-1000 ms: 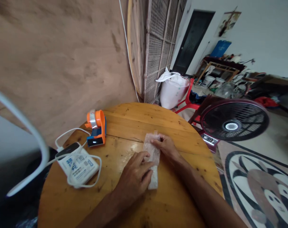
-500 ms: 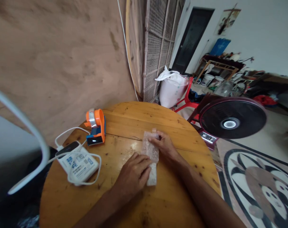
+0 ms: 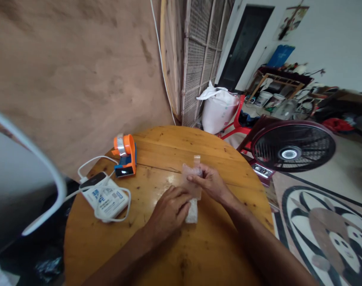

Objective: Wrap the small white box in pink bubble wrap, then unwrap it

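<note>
A long piece of bubble wrap [image 3: 192, 214] lies on the round wooden table, folded narrow; whether anything is inside cannot be made out. Over its middle rests my left hand [image 3: 171, 207], fingers bent and closed on its near part. With thumb and fingers my right hand [image 3: 210, 182] pinches the far end of the wrap at its right side. A short strip of clear tape [image 3: 196, 159] sticks up past the right fingertips. An orange and blue tape dispenser [image 3: 125, 157] stands to the left, apart from both hands.
On the table's left [image 3: 79, 254] lies a white box-shaped device [image 3: 111, 200] with a looped white cable. A dark round fan [image 3: 291, 149] stands beyond the right edge. A red chair [image 3: 239, 123] and white sack [image 3: 218, 113] are behind the table.
My right hand has shifted slightly, and more of the tape strip shows above its fingertips. The far part of the bubble wrap looks flatter and smoother. The whole view has turned a little.
</note>
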{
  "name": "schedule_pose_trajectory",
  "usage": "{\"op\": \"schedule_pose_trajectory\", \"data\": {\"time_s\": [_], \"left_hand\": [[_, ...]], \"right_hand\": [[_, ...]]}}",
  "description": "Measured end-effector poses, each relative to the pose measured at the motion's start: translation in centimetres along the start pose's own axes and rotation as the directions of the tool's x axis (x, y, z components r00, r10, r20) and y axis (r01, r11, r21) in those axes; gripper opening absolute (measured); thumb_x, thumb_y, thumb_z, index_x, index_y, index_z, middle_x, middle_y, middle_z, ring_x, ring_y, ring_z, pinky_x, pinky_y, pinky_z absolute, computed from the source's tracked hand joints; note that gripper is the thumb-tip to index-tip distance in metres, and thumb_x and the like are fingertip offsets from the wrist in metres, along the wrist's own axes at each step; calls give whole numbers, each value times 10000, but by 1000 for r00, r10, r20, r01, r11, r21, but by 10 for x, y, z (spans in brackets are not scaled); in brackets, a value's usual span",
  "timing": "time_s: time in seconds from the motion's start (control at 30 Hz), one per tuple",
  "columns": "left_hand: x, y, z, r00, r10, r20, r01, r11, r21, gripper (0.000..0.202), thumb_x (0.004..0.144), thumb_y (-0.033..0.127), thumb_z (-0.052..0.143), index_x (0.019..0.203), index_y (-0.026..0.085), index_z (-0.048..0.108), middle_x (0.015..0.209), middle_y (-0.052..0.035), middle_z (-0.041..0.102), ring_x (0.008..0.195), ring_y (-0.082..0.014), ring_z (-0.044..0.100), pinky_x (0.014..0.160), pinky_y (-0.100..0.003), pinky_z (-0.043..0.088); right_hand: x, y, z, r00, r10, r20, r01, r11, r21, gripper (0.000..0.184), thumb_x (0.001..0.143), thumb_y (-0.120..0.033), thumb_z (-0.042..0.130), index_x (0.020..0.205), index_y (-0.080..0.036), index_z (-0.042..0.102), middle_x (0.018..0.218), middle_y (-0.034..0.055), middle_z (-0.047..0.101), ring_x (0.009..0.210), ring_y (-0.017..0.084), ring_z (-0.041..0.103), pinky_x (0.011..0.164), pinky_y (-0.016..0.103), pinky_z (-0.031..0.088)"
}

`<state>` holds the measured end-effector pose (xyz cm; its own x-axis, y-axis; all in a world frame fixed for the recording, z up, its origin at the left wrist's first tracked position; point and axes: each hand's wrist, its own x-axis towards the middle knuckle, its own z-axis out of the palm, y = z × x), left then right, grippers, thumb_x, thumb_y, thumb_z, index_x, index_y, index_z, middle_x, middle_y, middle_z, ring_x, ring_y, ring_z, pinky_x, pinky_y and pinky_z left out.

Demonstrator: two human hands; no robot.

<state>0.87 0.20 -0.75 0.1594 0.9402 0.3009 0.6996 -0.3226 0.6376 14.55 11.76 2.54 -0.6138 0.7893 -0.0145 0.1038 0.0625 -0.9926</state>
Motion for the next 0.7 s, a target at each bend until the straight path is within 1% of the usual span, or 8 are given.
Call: {"op": "schedule_pose_trajectory", "data": {"time_s": [0.17,0.27,0.33,0.4,0.47,0.57,0.63,0.7], "left_hand": [[-4,6,0,997,-61,-48,64,996,58,229,892,193,486,1031,215,666,988,-69,560,966,-210,514,849,-352,450],[-5,9,0,985,-143,-101,153,984,93,128,858,209,528,955,165,598,956,-68,557,949,-229,508,848,-393,449],[-6,9,0,963,-215,-160,232,968,95,118,819,232,573,911,160,552,923,-64,554,928,-238,514,839,-416,454],[-6,6,2,942,-256,-216,272,961,46,221,784,249,607,975,165,531,973,-71,555,966,-246,523,855,-426,459],[-5,1,5,931,-269,-246,268,963,-37,434,762,250,623,1162,171,477,1126,-100,537,1058,-253,519,898,-430,456],[-4,-6,8,937,-274,-216,244,958,-153,676,767,246,618,1369,186,316,1278,-133,492,1140,-258,510,945,-436,440],[-3,-8,8,948,-271,-169,234,949,-210,640,792,254,603,1369,194,334,1264,-123,525,1139,-252,520,951,-427,434],[-3,-6,5,960,-254,-117,218,942,-255,465,832,276,570,1275,207,448,1205,-90,573,1112,-233,532,936,-395,434]], "right_hand": [[-14,-12,6,998,33,48,-34,999,7,326,674,-481,710,775,-205,568,700,-16,539,629,122,482,607,234,411],[-20,-15,9,998,38,45,-39,999,25,326,694,-494,695,799,-208,578,715,-9,560,639,127,496,628,241,428],[-23,-16,11,998,44,49,-46,998,31,335,702,-504,691,829,-213,585,740,-2,577,657,135,513,641,248,442],[-26,-16,12,998,36,47,-37,999,22,339,707,-506,694,852,-217,595,765,2,590,678,140,527,653,249,451],[-29,-17,13,999,14,38,-14,1000,15,332,712,-500,699,857,-217,604,780,0,593,701,139,537,674,246,455],[-34,-16,14,999,-18,34,18,1000,-1,298,733,-484,695,804,-212,596,754,-7,572,714,137,542,689,240,452],[-39,-12,15,999,-41,18,42,998,-41,273,761,-469,680,783,-212,593,732,-9,560,694,135,532,666,235,446],[-46,-7,15,998,-60,4,60,992,-115,234,796,-445,657,821,-217,611,763,3,585,708,142,537,671,241,449]]}}
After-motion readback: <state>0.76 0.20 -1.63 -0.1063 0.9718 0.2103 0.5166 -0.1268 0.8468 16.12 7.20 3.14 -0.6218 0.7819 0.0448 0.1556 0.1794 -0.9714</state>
